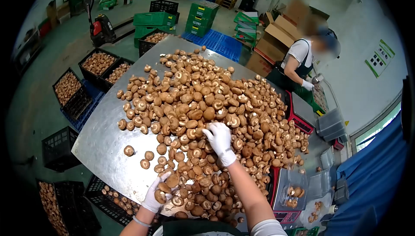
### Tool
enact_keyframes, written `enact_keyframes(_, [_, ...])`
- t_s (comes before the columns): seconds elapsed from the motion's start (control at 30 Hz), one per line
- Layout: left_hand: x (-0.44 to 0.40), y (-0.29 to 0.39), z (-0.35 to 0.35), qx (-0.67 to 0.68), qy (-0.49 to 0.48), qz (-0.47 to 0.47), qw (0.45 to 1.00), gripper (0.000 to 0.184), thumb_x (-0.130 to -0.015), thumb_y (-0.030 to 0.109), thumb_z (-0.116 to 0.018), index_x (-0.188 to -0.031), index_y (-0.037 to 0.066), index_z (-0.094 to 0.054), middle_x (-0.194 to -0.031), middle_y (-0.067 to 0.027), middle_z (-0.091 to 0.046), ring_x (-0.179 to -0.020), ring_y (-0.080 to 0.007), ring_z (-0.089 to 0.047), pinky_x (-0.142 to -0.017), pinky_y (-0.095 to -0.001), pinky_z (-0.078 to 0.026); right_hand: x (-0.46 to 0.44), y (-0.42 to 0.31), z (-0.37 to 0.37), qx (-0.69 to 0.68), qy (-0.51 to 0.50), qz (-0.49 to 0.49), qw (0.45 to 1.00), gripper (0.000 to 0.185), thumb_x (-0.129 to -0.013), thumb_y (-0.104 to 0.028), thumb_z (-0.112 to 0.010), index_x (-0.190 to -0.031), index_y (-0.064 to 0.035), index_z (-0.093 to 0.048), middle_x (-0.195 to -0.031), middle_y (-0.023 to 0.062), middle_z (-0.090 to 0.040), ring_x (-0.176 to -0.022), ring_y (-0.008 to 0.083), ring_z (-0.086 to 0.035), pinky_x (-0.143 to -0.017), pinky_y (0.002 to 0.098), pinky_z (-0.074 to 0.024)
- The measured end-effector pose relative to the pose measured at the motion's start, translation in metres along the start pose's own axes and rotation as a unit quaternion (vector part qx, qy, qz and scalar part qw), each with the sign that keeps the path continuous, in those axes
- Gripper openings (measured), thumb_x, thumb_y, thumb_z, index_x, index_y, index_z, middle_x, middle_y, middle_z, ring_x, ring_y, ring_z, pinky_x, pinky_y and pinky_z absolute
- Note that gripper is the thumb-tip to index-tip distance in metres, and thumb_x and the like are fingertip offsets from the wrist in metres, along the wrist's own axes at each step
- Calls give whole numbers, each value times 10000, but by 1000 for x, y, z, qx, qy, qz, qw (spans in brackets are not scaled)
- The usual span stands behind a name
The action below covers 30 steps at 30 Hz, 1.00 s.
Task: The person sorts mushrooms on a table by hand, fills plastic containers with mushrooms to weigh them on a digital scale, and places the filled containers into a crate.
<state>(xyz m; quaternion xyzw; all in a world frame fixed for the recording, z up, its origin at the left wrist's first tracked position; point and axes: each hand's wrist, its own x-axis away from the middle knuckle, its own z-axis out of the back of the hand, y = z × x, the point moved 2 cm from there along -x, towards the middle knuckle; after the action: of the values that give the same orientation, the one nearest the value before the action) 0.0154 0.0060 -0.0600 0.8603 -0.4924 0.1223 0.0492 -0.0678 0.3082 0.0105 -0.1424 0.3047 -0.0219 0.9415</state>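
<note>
A large heap of brown mushrooms (207,102) covers much of the steel table (106,134). My left hand (152,198), in a white glove, is closed around several mushrooms (166,186) at the table's near edge. Their caps show between thumb and fingers. My right hand (219,143), also white-gloved, reaches into the middle of the heap. Its fingers are bent and slightly apart, touching mushrooms; the fingertips are partly hidden, and I see nothing held in them. A few loose mushrooms (129,150) lie left of the heap.
Black crates (60,149) stand along the left, several filled with mushrooms. At the right are red scales (301,110), clear plastic boxes (290,190) and a blue curtain (371,171). A co-worker (298,59) stands beyond the table. Green crates (202,18) and a pallet truck (101,28) are behind.
</note>
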Motion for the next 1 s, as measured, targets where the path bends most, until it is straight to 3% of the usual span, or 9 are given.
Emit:
enact_keyframes(0.07, [-8, 3, -11, -19, 86, -42, 995, 487, -980, 369, -425, -1392, 110, -390, -1284, -131, -516, -891, -197, -587, -577, -252, -493, -17, -13, -19, -55, 21, 18, 998, 234, -778, -311, -698, -865, -97, -662, -786, 74, -609, -791, 273, -593, -716, 400, -467])
enact_keyframes(0.17, [-22, 7, -11, -82, 92, -47, 991, 480, -976, 365, -435, -1379, 106, -415, -1248, -109, -544, -860, -168, -585, -582, -246, -496, -22, -25, -59, 133, -169, 6, 977, 338, -794, -370, -667, -1036, -137, -627, -864, 88, -623, -811, 283, -580, -711, 418, -472])
enact_keyframes(0.27, [-26, 11, -22, -96, 95, -56, 989, 474, -977, 359, -437, -1377, 107, -420, -1238, -99, -551, -835, -152, -585, -583, -245, -496, -25, -23, -64, 116, -143, -24, 983, 324, -802, -386, -651, -1010, -137, -642, -829, 95, -615, -811, 290, -567, -697, 431, -471])
enact_keyframes(0.33, [-23, 12, -30, -67, 15, -77, 995, 470, -979, 359, -432, -1374, 106, -424, -1252, -97, -544, -881, -154, -588, -585, -246, -499, -23, -9, -53, -109, -114, -96, 983, 366, -857, -416, -607, -1087, -137, -660, -963, 134, -659, -831, 283, -611, -718, 370, -483])
enact_keyframes(0.47, [-16, 4, -42, -26, 17, -70, 997, 478, -985, 359, -406, -1395, 114, -388, -1294, -111, -516, -1021, -248, -577, -580, -249, -498, 2, -2, -7, -536, -207, -406, 711, 507, -923, -489, -524, -1219, -81, -581, -1092, 28, -651, -889, 148, -631, -730, 326, -520])
enact_keyframes(0.6, [-22, -12, -46, -46, -23, -59, 997, 492, -984, 364, -400, -1404, 114, -355, -1308, -129, -499, -987, -273, -592, -540, -230, -475, 45, -4, 14, -722, -153, -402, 542, 402, -975, -345, -465, -1265, -71, -515, -1148, 58, -624, -981, 167, -631, -764, 369, -552])
enact_keyframes(0.83, [-34, -59, -70, -185, 30, -60, 980, 519, -972, 410, -414, -1392, 107, -378, -1181, -107, -563, -867, -187, -602, -508, -198, -456, 129, -35, 69, -642, -216, -322, 661, 631, -942, -521, -439, -1450, -172, -304, -1506, 69, -242, -1292, 235, -389, -769, 351, -578])
enact_keyframes(0.93, [-48, -91, -71, -249, 86, -47, 964, 506, -965, 410, -433, -1372, 110, -417, -1050, -86, -605, -750, -137, -595, -490, -185, -448, 165, -48, 82, -607, -246, -343, 673, 695, -880, -470, -607, -1431, -135, -348, -1421, 99, -404, -1242, 237, -448, -826, 309, -519])
enact_keyframes(1.0, [-54, -117, -71, -282, 104, -32, 953, 503, -967, 405, -428, -1351, 80, -445, -983, -65, -618, -704, -109, -575, -513, -197, -466, 183, -39, 87, -370, -111, -220, 896, 650, -832, -330, -697, -1376, -91, -432, -1333, 119, -499, -1197, 247, -494, -937, 330, -443])
